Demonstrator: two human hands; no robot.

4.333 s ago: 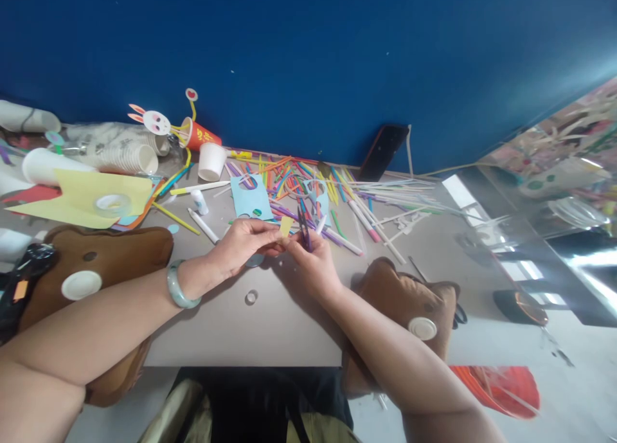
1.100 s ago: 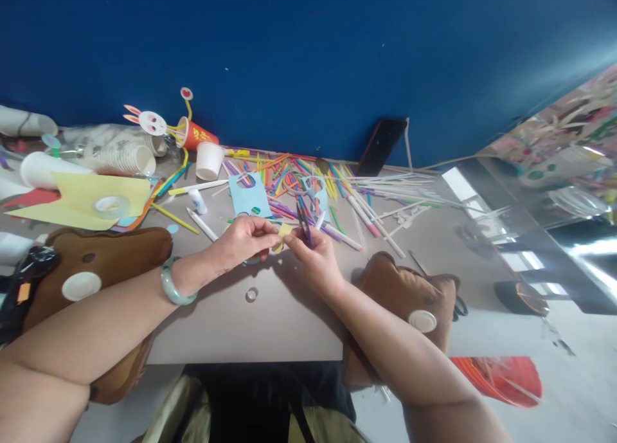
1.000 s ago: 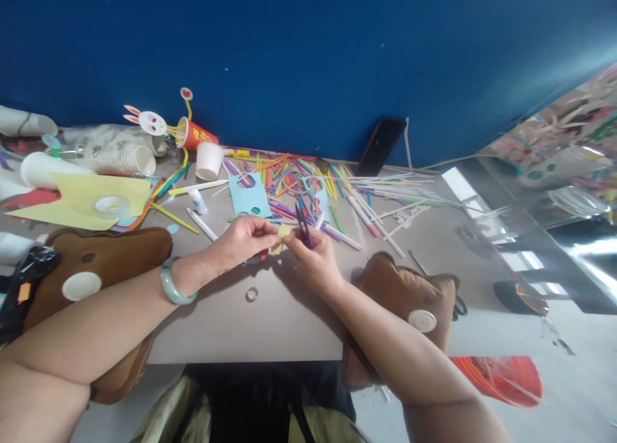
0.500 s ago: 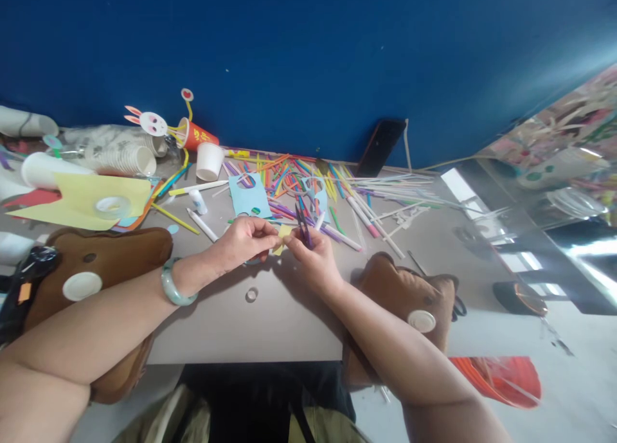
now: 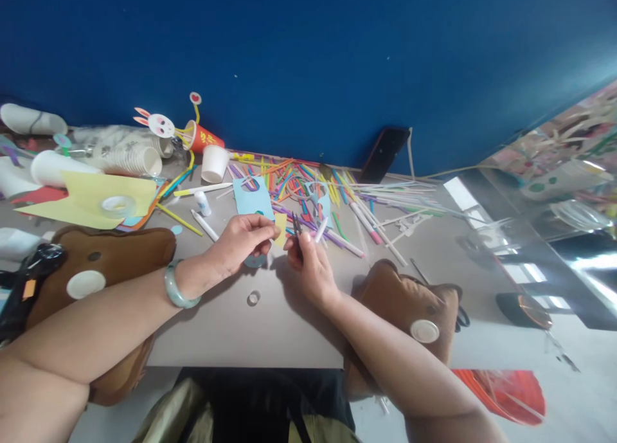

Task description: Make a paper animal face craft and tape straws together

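Over the middle of the table, my left hand (image 5: 248,238) pinches a small yellow paper piece (image 5: 280,229) at its left edge. To the right of it, my right hand (image 5: 311,263) is closed on dark scissors (image 5: 296,224), whose blades point up and away from me. The right fingertips are a little apart from the paper. A light blue sheet with a cut-out hole (image 5: 251,198) lies just beyond my left hand. Part of a blue piece (image 5: 255,261) shows beneath that hand. A small ring-shaped roll (image 5: 253,298) rests on the table nearer to me.
Colourful sticks and pens (image 5: 289,179) are spread along the blue wall. At the left are paper cups (image 5: 214,163), yellow paper (image 5: 87,202) and a brown cushion (image 5: 116,250). A second brown cushion (image 5: 409,301) lies under my right forearm. A phone (image 5: 384,155) leans on the wall.
My right hand has let go of the yellow paper and moved slightly apart from it, keeping the scissors. The left hand still holds the paper. The view has shifted slightly.
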